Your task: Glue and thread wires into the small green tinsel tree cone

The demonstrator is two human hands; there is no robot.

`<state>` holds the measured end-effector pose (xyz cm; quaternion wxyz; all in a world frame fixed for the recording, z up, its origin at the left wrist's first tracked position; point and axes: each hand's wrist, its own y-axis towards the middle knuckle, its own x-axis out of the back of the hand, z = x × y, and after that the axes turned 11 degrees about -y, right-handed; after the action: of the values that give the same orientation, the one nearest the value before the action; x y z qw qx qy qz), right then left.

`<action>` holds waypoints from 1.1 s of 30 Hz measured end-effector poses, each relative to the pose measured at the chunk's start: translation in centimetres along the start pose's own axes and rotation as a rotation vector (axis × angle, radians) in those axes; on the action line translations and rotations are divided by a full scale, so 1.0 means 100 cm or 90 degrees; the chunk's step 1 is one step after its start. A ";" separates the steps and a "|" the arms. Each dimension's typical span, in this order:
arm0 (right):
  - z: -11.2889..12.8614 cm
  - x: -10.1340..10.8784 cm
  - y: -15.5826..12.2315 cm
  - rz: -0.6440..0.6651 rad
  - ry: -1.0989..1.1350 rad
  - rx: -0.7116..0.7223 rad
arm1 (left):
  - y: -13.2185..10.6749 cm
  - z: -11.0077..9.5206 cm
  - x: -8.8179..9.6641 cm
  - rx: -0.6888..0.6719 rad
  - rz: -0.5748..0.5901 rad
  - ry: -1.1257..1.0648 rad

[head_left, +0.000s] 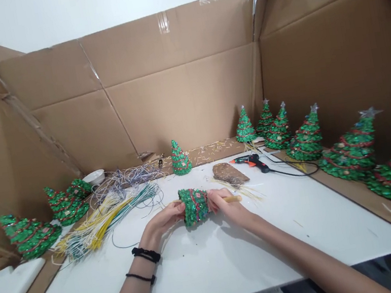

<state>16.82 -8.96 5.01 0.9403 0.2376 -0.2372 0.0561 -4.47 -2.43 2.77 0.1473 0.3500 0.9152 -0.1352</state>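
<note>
A small green sequinned tree [194, 205] with red trim lies on its side over the white table [208, 264]. My left hand [166, 219] grips its left end with curled fingers. On the tree's right end, my right hand [224, 203] is closed, and it also holds a thin yellowish stick [233, 198] that points right. Both wrists rest low over the table; two black bands circle my left wrist.
A bundle of yellow, green and white wires [106, 216] lies at left. A brown flat piece [230, 173] and an orange-black glue gun [252, 161] sit behind. Finished green trees line the right side [349, 148], the left [30, 235] and the back [180, 159]. Cardboard walls surround the table.
</note>
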 end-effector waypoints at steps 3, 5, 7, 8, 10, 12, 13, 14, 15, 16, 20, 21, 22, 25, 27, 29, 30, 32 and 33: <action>0.001 -0.001 0.000 0.000 -0.009 -0.007 | -0.003 -0.003 -0.006 0.000 0.005 -0.011; 0.002 -0.001 0.000 -0.001 -0.021 -0.012 | -0.005 -0.004 -0.008 -0.002 0.019 -0.002; 0.002 -0.002 -0.001 -0.005 -0.041 -0.006 | -0.006 -0.004 -0.009 -0.007 0.034 0.009; 0.003 -0.003 -0.001 -0.007 -0.056 0.000 | -0.006 -0.004 -0.008 -0.009 0.040 0.012; 0.003 -0.004 -0.002 -0.012 -0.086 0.009 | -0.007 -0.004 -0.008 -0.008 0.042 0.013; 0.003 -0.005 -0.003 -0.018 -0.111 0.009 | -0.008 -0.004 -0.007 -0.001 0.027 0.004; 0.004 -0.006 -0.003 -0.020 -0.118 0.009 | -0.009 -0.005 -0.006 0.005 0.016 -0.003; 0.004 -0.006 -0.003 -0.023 -0.123 0.012 | -0.009 -0.005 -0.006 0.011 0.006 -0.011; 0.004 -0.007 -0.003 -0.025 -0.127 0.017 | -0.010 -0.006 -0.006 0.016 -0.002 -0.018; 0.005 -0.007 -0.003 -0.026 -0.129 0.023 | -0.011 -0.006 -0.007 0.021 -0.006 -0.025; 0.005 -0.008 -0.003 -0.032 -0.125 0.031 | -0.011 -0.007 -0.006 0.021 -0.002 -0.020; 0.004 -0.008 -0.003 -0.031 -0.123 0.029 | -0.010 -0.006 -0.005 0.017 -0.001 -0.012; 0.004 -0.008 -0.003 -0.029 -0.122 0.028 | -0.009 -0.006 -0.005 0.011 0.000 -0.006; 0.003 -0.008 -0.003 -0.020 -0.120 0.027 | -0.008 -0.002 -0.001 -0.003 -0.006 0.004; 0.002 -0.008 -0.003 -0.020 -0.120 0.031 | -0.006 0.000 0.001 -0.008 -0.013 0.005; 0.002 -0.008 -0.003 -0.022 -0.121 0.033 | -0.006 0.002 0.003 -0.012 -0.017 0.008; 0.001 -0.008 -0.003 -0.023 -0.121 0.033 | -0.005 0.002 0.004 -0.014 -0.017 0.009; 0.001 -0.007 -0.003 -0.022 -0.123 0.033 | -0.006 0.002 0.003 -0.020 -0.016 0.010; 0.001 -0.007 -0.003 -0.022 -0.125 0.033 | -0.006 0.002 0.002 -0.022 -0.014 0.011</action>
<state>16.27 -9.26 4.65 0.9070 0.2702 -0.3222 0.0223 -5.01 -2.82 2.65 0.1440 0.3382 0.9224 -0.1184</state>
